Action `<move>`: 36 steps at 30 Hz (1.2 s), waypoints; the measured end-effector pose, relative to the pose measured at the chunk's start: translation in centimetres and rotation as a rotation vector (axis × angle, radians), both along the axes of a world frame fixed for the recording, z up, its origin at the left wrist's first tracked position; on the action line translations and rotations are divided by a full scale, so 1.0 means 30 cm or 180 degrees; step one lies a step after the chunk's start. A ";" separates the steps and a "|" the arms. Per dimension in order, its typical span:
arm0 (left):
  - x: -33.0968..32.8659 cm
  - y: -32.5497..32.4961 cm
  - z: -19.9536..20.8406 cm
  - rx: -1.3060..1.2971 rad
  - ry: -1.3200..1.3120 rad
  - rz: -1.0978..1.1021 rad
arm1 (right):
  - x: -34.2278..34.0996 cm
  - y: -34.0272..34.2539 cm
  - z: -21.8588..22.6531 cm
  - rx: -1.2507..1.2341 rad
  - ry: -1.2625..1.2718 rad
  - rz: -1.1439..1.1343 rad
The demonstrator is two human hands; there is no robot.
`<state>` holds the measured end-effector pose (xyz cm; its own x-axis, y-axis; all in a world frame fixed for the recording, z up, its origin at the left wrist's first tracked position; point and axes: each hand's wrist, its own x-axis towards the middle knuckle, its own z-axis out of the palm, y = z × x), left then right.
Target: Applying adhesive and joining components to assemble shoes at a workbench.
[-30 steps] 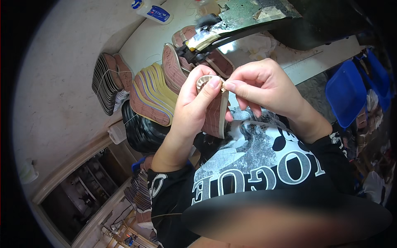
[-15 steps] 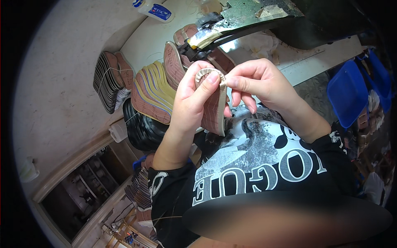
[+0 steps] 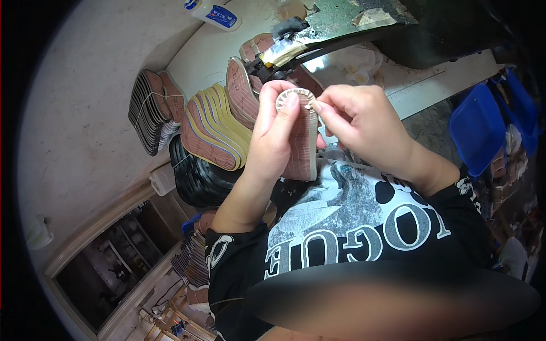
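Note:
Held up before me is a reddish-brown shoe insole (image 3: 302,145) with a pale edge strip, its rounded end uppermost. Small pleats of the strip show around that end. My left hand (image 3: 274,128) grips the insole near the top, thumb on its face and fingers behind. At the pleated rim's right side, my right hand (image 3: 361,119) pinches the pale strip between thumb and forefinger. The right hand's other fingers are curled and partly hidden.
A fanned stack of yellow-edged insoles (image 3: 213,128) and a tied black-edged bundle (image 3: 147,116) lie to the left. A sewing machine (image 3: 341,28) stands beyond my hands on the white table (image 3: 193,54). Blue plastic trays (image 3: 476,128) are at the right.
The insole and my left hand have shifted slightly right, and the insole hangs straighter. My right hand has turned, its fingers more curled at the rim.

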<state>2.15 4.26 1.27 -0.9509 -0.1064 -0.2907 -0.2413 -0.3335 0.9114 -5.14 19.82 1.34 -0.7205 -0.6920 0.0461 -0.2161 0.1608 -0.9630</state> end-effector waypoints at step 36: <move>0.137 -0.089 -0.101 -0.0328 0.0450 -0.0353 | 0.036 -0.004 -0.041 -0.0660 -0.1563 0.0135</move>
